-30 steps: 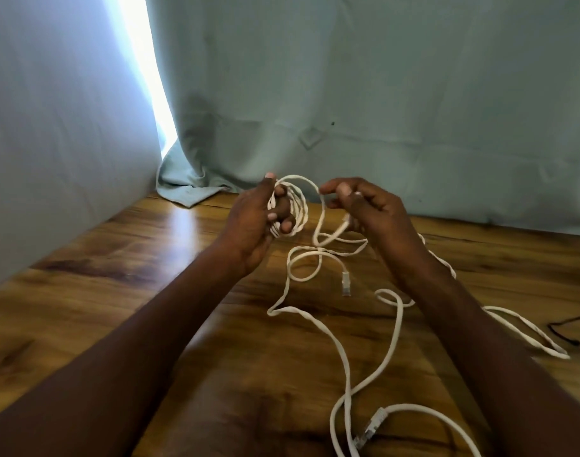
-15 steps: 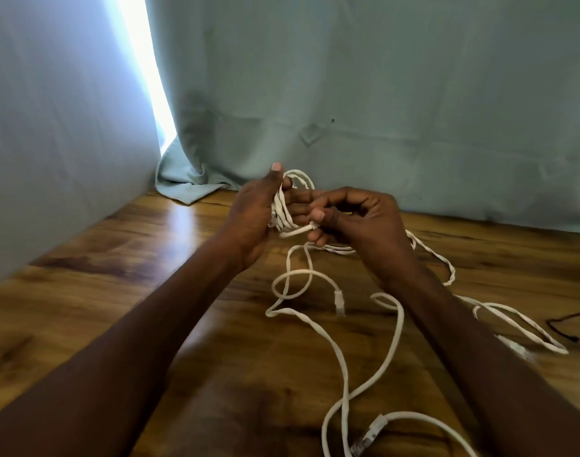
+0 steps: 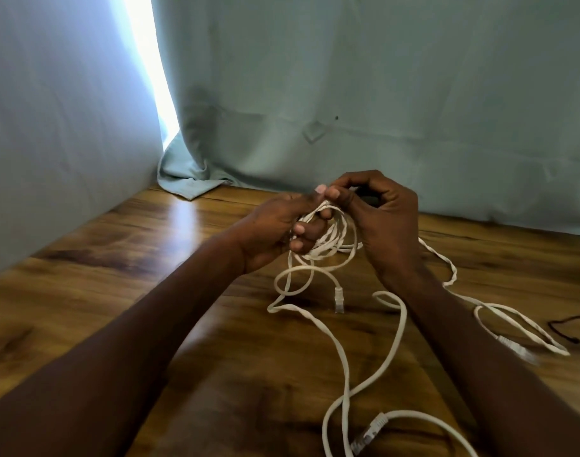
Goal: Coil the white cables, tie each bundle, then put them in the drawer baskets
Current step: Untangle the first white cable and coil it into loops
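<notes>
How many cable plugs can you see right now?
3: one plug dangling below the hands, one at the bottom edge of the table, one blurred at far right. Others may be hidden in the coil.

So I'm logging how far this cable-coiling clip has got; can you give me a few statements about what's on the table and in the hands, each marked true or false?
1. The left hand grips a small coil of white cable. True.
2. The right hand rests flat on the wooden table. False: it is raised, with its fingers at the top of the coil.
3. A loose cable connector lies on the table below the hands. True.
4. All of the white cable is already wound up. False: long loose runs trail across the table toward the camera.
5. A drawer basket stands beside the hands. False: none is in view.
</notes>
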